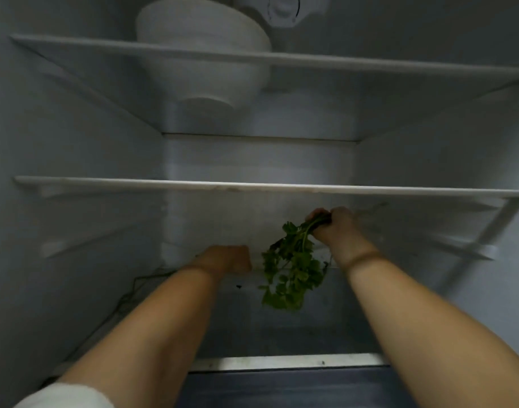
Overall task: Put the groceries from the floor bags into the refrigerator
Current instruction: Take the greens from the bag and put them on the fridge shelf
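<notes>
Both my arms reach deep into the open refrigerator, below its middle shelf [252, 185]. My right hand [337, 228] grips the stems of a bunch of green leafy herbs [290, 269], and the leaves hang down and to the left of it. My left hand [228, 259] is lower and to the left of the leaves, fingers curled away from the camera; what they touch is hidden. The herbs hang above the lowest shelf [281, 328], near the back wall.
A white bowl [205, 54] stands on the top shelf [281, 58] at the back. The middle shelf carries nothing that I can see. A thin dark cord [128, 293] runs along the lower left wall. The lowest shelf's front rim [281, 362] lies between my forearms.
</notes>
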Action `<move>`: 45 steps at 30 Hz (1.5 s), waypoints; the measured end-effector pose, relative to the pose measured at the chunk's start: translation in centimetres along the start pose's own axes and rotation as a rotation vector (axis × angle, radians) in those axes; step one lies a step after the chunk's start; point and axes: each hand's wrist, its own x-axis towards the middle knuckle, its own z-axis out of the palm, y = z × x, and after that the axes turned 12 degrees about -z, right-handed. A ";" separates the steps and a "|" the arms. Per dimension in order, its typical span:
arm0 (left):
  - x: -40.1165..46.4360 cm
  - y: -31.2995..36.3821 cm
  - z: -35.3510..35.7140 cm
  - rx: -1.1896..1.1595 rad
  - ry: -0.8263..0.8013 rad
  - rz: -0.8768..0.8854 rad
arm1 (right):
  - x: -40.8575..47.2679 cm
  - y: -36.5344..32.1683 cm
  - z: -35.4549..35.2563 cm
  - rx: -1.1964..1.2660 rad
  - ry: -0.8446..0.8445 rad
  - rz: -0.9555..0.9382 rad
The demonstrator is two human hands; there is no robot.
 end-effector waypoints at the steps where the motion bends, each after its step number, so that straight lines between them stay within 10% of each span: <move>1: 3.5 -0.6 1.6 -0.019 -0.051 -0.020 | 0.1 0.3 0.1 0.009 0.008 0.000; 7: -3.6 0.1 -1.0 -0.596 -0.065 0.160 | 0.0 3.1 1.0 -0.068 -0.032 0.068; 10: -6.5 1.3 -3.2 -1.108 -0.340 0.272 | -0.9 4.3 1.8 -0.030 -0.079 0.058; 24: -7.3 -2.8 -5.2 -0.174 0.475 0.256 | -1.2 1.7 -0.4 -0.845 -0.364 0.206; 36: -3.8 -4.9 -1.1 0.663 0.291 0.250 | 0.9 6.0 -4.8 -1.417 -0.409 0.379; 45: -4.6 -4.5 -1.7 0.398 -0.026 0.053 | -0.2 6.4 -3.2 -2.036 -0.536 0.364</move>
